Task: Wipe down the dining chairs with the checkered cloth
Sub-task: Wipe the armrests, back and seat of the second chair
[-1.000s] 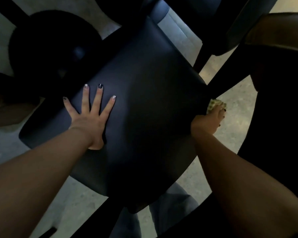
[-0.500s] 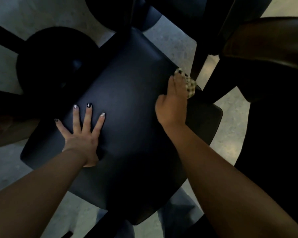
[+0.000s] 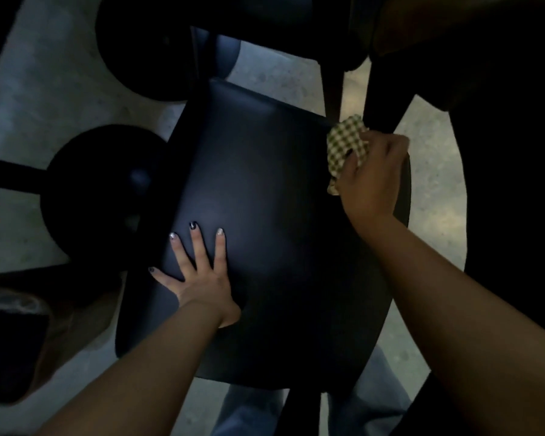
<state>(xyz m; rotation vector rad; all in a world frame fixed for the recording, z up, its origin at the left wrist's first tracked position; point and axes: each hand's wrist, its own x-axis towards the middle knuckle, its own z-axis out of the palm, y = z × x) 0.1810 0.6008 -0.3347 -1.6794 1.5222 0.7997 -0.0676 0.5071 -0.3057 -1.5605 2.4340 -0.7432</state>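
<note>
A dark padded chair seat [image 3: 274,215] fills the middle of the view. My left hand [image 3: 199,275] lies flat on its near left part, fingers spread and straight. My right hand [image 3: 372,180] is at the seat's far right corner and grips the green-and-white checkered cloth [image 3: 343,143], which is bunched under the fingers and sticks out to the left of them. Most of the cloth is hidden by the hand.
Two round black table bases [image 3: 98,196] [image 3: 145,42] stand on the pale concrete floor [image 3: 44,99] to the left. Another dark chair [image 3: 280,23] stands beyond, its legs [image 3: 331,89] just behind the cloth. A dark table or chair mass [image 3: 501,152] closes off the right side.
My right hand with the cloth moved from the seat's right edge across to the far edge, then out to the far right corner. The left hand stayed pressed flat on the seat.
</note>
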